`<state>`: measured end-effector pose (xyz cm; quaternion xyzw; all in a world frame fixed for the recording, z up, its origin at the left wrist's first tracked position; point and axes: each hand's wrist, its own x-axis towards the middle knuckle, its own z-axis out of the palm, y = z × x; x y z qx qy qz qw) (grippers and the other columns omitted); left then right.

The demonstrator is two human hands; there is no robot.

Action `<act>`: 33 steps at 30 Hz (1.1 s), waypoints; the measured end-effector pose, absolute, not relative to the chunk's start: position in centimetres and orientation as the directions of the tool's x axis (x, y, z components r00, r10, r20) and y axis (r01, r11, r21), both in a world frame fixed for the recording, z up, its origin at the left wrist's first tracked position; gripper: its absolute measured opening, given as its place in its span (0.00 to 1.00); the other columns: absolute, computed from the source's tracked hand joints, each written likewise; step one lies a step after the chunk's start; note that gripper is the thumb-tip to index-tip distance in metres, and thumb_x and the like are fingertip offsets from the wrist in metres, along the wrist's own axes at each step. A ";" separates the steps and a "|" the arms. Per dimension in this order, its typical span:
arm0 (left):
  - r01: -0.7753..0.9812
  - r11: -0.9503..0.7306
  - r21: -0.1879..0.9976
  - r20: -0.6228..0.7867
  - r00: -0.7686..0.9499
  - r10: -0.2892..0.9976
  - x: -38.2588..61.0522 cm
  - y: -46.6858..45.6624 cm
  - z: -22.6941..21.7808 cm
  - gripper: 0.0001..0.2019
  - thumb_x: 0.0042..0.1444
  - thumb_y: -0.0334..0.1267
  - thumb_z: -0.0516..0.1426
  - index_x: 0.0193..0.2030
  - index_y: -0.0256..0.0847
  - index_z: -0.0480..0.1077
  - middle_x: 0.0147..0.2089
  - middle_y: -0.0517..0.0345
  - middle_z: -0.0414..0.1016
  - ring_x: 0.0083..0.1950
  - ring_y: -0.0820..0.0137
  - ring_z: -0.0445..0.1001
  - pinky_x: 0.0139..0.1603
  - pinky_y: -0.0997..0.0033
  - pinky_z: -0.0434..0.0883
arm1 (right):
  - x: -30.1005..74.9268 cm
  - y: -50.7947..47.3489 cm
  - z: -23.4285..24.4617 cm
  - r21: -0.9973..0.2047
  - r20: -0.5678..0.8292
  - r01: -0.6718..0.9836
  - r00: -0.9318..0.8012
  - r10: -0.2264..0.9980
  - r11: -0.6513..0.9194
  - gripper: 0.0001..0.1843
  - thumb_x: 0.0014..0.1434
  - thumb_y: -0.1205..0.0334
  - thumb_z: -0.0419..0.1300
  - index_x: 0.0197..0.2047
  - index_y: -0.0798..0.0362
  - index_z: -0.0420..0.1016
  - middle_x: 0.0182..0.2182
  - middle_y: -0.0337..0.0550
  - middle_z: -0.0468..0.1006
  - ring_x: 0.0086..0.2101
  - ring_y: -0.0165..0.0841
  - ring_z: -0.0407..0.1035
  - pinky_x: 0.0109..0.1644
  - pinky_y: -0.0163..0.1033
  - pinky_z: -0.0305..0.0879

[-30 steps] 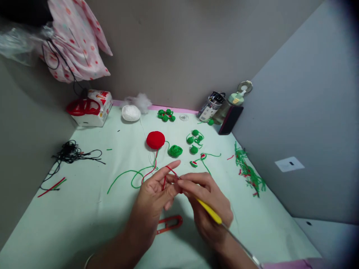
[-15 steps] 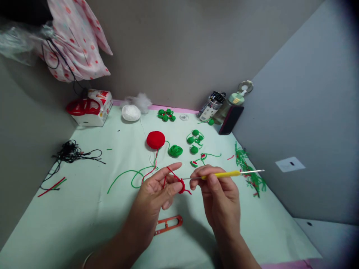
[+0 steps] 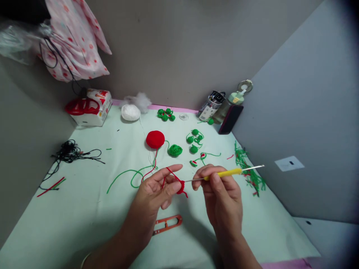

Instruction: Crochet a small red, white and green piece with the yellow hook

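Observation:
Between the thumb and fingers of my left hand (image 3: 159,190) is a small red crochet piece (image 3: 181,188), with a short tail hanging down. Red yarn loops over the raised index finger and runs back to a red yarn ball (image 3: 155,139). My right hand (image 3: 223,196) grips a crochet hook (image 3: 227,173) by its yellow handle. The hook's thin left shaft reaches to the red piece; its tip is hidden there. A second metal end points right. Orange thread snips (image 3: 169,223) lie below, partly covered by my left hand.
A green yarn ball (image 3: 175,150), a white yarn ball (image 3: 130,112) and small green crocheted balls (image 3: 193,149) lie behind my hands. Black cords (image 3: 70,151) are at left, green yarn scraps (image 3: 249,172) at right. A tissue box (image 3: 98,108) and a phone (image 3: 231,119) stand farther back.
My right hand has shifted slightly right, and the hook now tilts more, its right end higher. The red piece has turned a little in my left fingers, its tail hanging lower.

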<state>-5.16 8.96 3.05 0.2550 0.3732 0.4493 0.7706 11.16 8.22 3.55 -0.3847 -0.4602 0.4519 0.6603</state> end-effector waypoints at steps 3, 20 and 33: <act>-0.501 0.469 0.728 -0.349 0.318 0.882 -5.1 9.0 2.9 0.17 0.55 0.39 0.72 0.52 0.46 0.84 0.31 0.66 0.67 0.23 0.84 0.52 0.25 0.76 0.50 | 11.2 8.1 3.5 -0.926 0.269 -0.231 0.158 0.950 0.300 0.10 0.70 0.59 0.64 0.39 0.51 0.85 0.32 0.40 0.79 0.31 0.28 0.75 0.36 0.33 0.74; -0.467 0.431 0.772 -0.329 0.285 0.900 -4.9 8.6 2.9 0.17 0.57 0.42 0.70 0.54 0.47 0.82 0.33 0.65 0.69 0.24 0.82 0.54 0.26 0.75 0.53 | 10.9 8.5 3.6 -0.915 0.133 -0.363 0.144 0.981 0.177 0.10 0.67 0.56 0.67 0.37 0.51 0.85 0.31 0.39 0.80 0.29 0.25 0.75 0.35 0.30 0.73; -0.458 0.422 0.782 -0.327 0.275 0.904 -4.8 8.6 2.8 0.15 0.59 0.41 0.69 0.53 0.48 0.83 0.33 0.65 0.67 0.25 0.81 0.54 0.25 0.76 0.53 | 11.1 8.1 3.2 -0.935 0.251 -0.219 0.152 0.956 0.280 0.10 0.70 0.57 0.63 0.39 0.50 0.84 0.32 0.39 0.79 0.31 0.27 0.75 0.38 0.33 0.73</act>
